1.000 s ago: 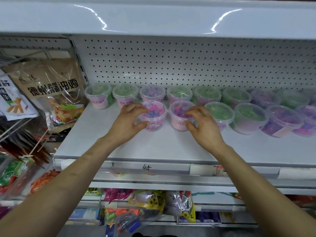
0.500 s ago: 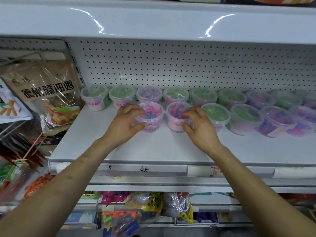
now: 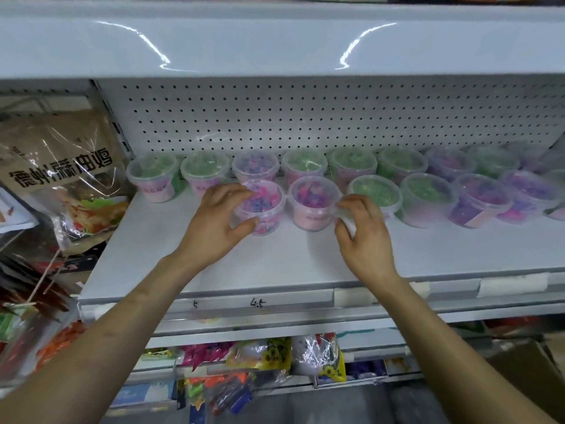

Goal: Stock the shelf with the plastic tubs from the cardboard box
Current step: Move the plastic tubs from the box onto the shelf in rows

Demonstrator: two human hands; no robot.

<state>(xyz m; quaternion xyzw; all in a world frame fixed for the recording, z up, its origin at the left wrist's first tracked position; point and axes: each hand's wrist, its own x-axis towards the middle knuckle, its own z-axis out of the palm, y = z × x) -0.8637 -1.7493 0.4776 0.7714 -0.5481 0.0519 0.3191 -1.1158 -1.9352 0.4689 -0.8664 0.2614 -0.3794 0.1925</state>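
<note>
White shelf (image 3: 305,258): clear lidded tubs (image 3: 312,206), pink, purple, green contents.

The shelf (image 3: 305,264) is finished in smooth white painted metal, semi-matt. Sharp light streaks are reflected on the glossier upper shelf edge (image 3: 275,41). The back panel (image 3: 305,117) is perforated, matt. The pink-blue tub (image 3: 270,208) and other tubs (image 3: 425,200) are moulded in clear smooth plastic. The bag (image 3: 61,172) and lower packets (image 3: 315,353) are wrapped in crinkled glossy film.
</note>
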